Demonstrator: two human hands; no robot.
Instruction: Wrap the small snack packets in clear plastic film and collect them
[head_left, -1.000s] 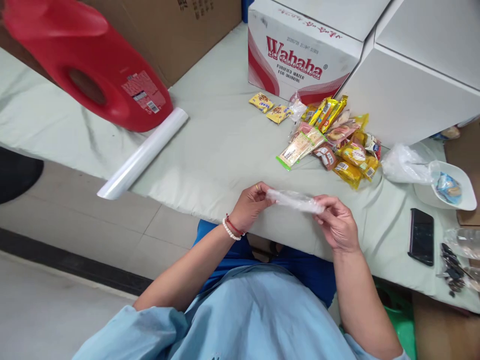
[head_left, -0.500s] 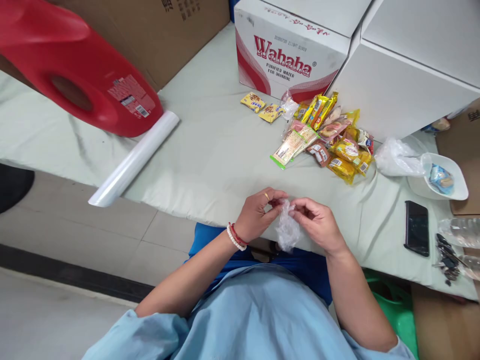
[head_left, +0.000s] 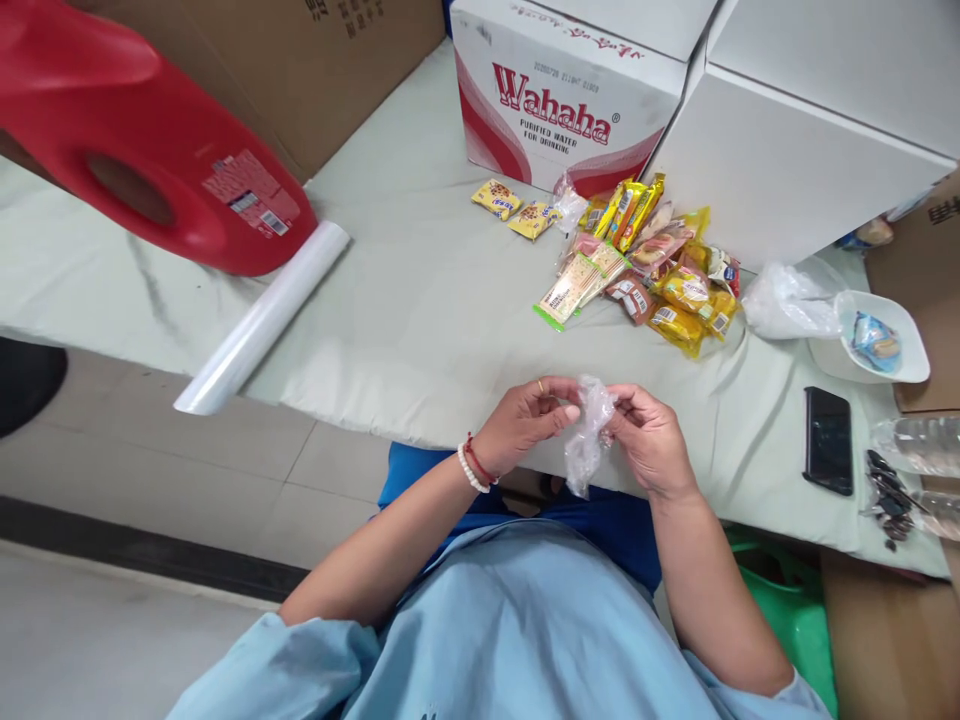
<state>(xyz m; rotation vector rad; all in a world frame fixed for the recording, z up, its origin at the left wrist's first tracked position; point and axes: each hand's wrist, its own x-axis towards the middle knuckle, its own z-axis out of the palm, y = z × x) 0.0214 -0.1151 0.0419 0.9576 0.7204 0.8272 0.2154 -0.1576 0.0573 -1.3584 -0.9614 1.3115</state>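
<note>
A crumpled clear plastic bag (head_left: 587, 452) hangs in front of my body, just over the table's near edge. My right hand (head_left: 651, 438) pinches its upper right side between thumb and fingers. From the other side, my left hand (head_left: 525, 422), with a ring and bracelets at the wrist, has its curled fingertips closed at the bag's upper left. Beyond the hands lies a pile of wrapped snacks (head_left: 686, 290), with crackers in a green-edged wrapper (head_left: 571, 290) on its near side. Two small yellow packets (head_left: 496, 199) lie left of the pile.
A red jug (head_left: 187, 130) and a roll of clear film (head_left: 262, 320) are at the left. White cartons (head_left: 555, 110) stand at the back. To the right are another plastic bag (head_left: 787, 300), a white tub (head_left: 911, 350), a phone (head_left: 828, 440) and clear bottles (head_left: 919, 443).
The bag was stretched sideways between my hands, then brought together into a bunch hanging down. My hands have come closer together. The view has shifted slightly, moving the table items left.
</note>
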